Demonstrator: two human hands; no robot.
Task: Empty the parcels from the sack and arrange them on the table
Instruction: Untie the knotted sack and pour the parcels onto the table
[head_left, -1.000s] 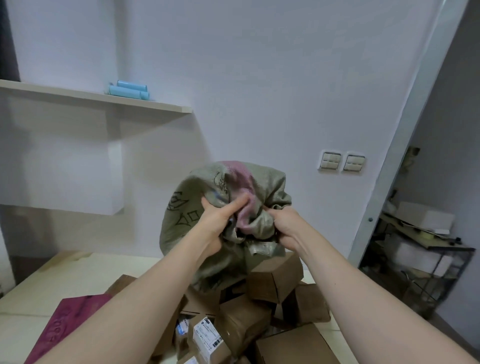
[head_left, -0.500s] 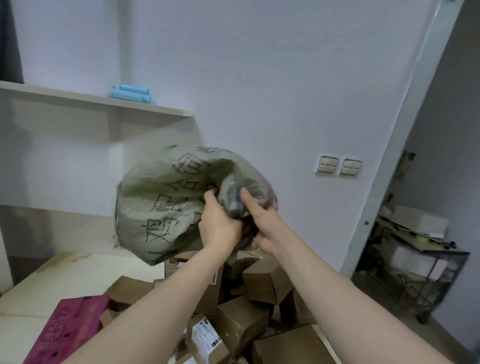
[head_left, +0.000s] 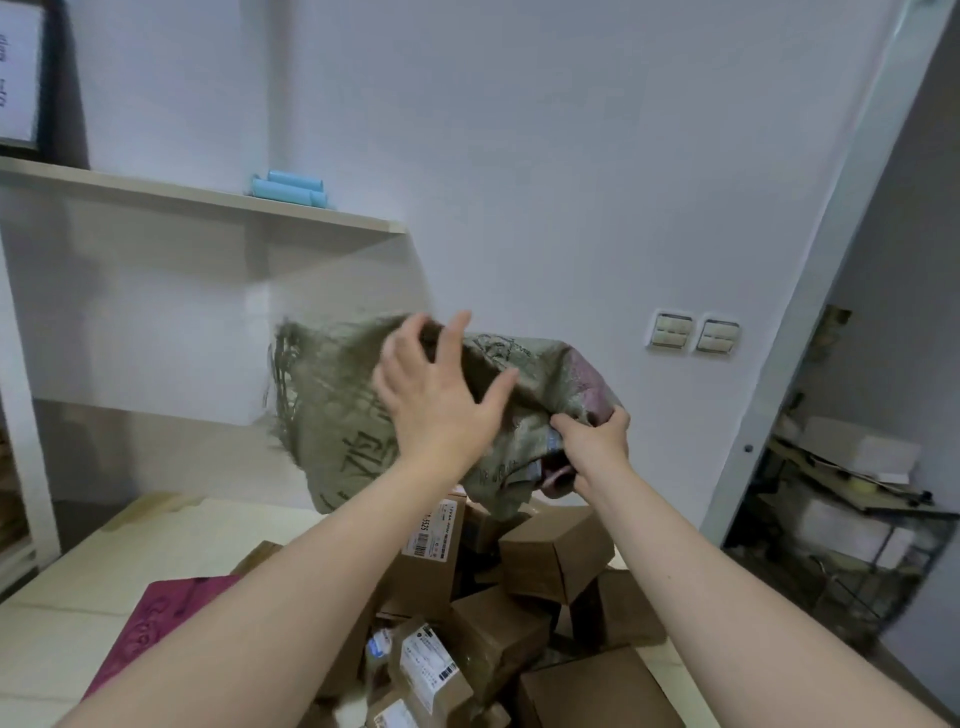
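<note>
A grey-green woven sack (head_left: 332, 410) with black print and a pink patch hangs in the air above a heap of brown cardboard parcels (head_left: 556, 556). My right hand (head_left: 592, 447) grips its bunched right end. My left hand (head_left: 436, 395) lies in front of the sack's middle with fingers spread and straight; whether it touches the cloth I cannot tell. The sack's frayed left edge is blurred. Several parcels carry white labels, one standing tall (head_left: 434, 551), another small one low down (head_left: 428, 665). They lie piled on a pale table (head_left: 104, 571).
A dark pink flat packet (head_left: 161, 618) lies on the table left of the heap. A wall shelf (head_left: 208, 197) carries blue rolls (head_left: 288, 187). To the right are a door frame (head_left: 810, 322), wall switches (head_left: 693, 332) and a wire rack (head_left: 857, 509) with boxes.
My left hand has let go of the sack and opened. The sack has swung lower and rightward, stretched sideways, held by my right hand alone.
</note>
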